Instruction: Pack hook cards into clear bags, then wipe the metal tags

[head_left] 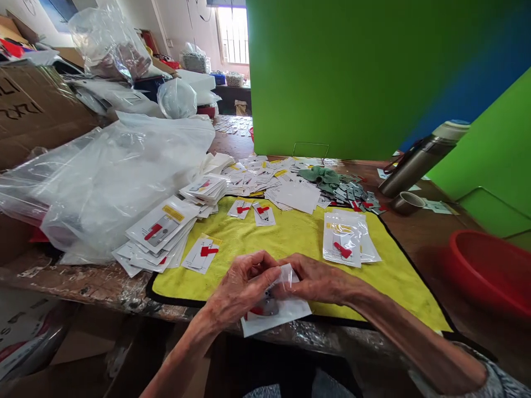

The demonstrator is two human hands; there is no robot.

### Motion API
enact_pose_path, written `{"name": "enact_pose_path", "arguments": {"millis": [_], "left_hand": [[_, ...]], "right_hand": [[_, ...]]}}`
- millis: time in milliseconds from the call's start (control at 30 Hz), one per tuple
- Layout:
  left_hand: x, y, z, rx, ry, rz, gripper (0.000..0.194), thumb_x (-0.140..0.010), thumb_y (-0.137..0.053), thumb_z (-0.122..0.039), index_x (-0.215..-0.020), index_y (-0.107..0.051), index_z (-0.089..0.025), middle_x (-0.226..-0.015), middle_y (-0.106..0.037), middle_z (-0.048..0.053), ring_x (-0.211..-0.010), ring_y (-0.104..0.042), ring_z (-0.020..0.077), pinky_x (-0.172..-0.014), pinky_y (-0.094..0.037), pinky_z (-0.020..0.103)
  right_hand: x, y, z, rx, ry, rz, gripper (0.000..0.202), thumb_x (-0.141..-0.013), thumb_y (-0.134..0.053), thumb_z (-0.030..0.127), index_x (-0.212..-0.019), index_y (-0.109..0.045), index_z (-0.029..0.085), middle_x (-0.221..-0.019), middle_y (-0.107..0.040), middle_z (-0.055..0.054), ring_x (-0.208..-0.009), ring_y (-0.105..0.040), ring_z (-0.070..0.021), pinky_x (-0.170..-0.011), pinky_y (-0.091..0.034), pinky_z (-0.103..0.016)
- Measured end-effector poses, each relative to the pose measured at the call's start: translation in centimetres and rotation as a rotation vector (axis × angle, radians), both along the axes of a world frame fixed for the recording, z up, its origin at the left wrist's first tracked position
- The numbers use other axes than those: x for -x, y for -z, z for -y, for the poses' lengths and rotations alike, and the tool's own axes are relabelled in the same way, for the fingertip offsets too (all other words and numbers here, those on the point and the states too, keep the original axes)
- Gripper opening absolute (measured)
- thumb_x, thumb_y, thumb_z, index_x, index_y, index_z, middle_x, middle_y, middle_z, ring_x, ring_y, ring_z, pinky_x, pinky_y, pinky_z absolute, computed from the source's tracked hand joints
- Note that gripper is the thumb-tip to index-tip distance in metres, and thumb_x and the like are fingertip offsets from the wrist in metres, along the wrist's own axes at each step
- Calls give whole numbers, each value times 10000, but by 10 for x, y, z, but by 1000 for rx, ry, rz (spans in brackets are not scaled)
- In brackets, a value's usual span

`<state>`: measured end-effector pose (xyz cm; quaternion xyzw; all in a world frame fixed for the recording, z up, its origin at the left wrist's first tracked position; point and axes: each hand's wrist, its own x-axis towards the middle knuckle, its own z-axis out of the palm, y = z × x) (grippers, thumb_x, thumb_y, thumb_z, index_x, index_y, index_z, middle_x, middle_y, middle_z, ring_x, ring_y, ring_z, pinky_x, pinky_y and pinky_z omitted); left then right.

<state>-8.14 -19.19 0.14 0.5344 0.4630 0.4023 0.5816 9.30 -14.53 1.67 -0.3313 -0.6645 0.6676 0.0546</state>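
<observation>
Both hands hold one clear-fronted plastic pouch (286, 315) over the front edge of the yellow cloth (232, 237). A grey flat piece and something red show inside it. My left hand (244, 282) pinches its upper left part, thumb on top. My right hand (319, 279) is closed on its upper right edge, with some fingertips hidden. Left of the hands lies a white card with a red piece (207, 251). Two smaller cards with red pieces (263, 213) lie farther back. To the right rest filled pouches (343, 240), one overlapping another.
Stacked filled pouches (160, 229) and large plastic bags (133, 160) crowd the left. Behind the cloth are loose cards (292, 193), a green rag (321, 177) and grey metal pieces (350, 193). A flask (418, 160), a metal cup (409, 203) and a red basin (489, 271) stand right.
</observation>
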Motion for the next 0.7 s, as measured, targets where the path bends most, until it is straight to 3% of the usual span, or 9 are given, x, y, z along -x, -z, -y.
{"name": "enact_pose_path", "arguments": {"millis": [100, 233, 300, 433, 567, 700], "left_hand": [[-1, 0, 1, 93, -75, 88, 300, -741, -668, -437, -693, -554, -163, -574, -543, -36, -501, -457, 70, -452, -349, 181], [-5, -1, -2, 150, -266, 211, 345, -680, -722, -465, -699, -551, -165, -606, -576, -40, -503, -486, 70, -467, -389, 186], [-9, -2, -4, 179, -276, 249, 340, -655, -749, -446, -725, -586, -156, -652, -615, -24, -541, -524, 80, -506, -426, 196], [-16, -4, -6, 253, -176, 344, 324, -634, -772, -413, -730, -613, -148, -675, -638, -8, -570, -556, 93, -550, -459, 215], [-21, -2, -7, 263, -280, 411, 346, -594, -790, -398, -679, -544, -170, -616, -591, -43, -521, -523, 84, -512, -437, 212], [-23, 2, -18, 219, -288, 270, 326, -633, -730, -426, -685, -533, -171, -628, -580, -31, -547, -517, 96, -532, -430, 226]], "right_hand": [[-3, 0, -1, 40, 113, -55, 328, -766, -640, 463, -773, -593, 138, -655, -495, 36, -579, -417, -91, -526, -323, -210], [-12, -8, -1, -94, 285, -97, 369, -855, -531, 529, -873, -598, 167, -826, -561, -7, -753, -495, -139, -684, -398, -254], [-14, -10, 0, -154, 268, -76, 345, -842, -560, 512, -846, -582, 168, -793, -536, 2, -722, -477, -137, -662, -392, -256], [-14, -8, 2, -245, 245, -20, 320, -848, -553, 487, -798, -547, 171, -723, -476, 20, -649, -430, -122, -583, -353, -242], [-17, -10, -2, -273, 249, 2, 303, -856, -521, 476, -807, -527, 176, -719, -478, 19, -645, -429, -122, -570, -346, -240], [-22, -13, -11, -538, 224, 239, 273, -881, -476, 393, -704, -480, 185, -641, -427, 41, -585, -378, -111, -522, -284, -238]]}}
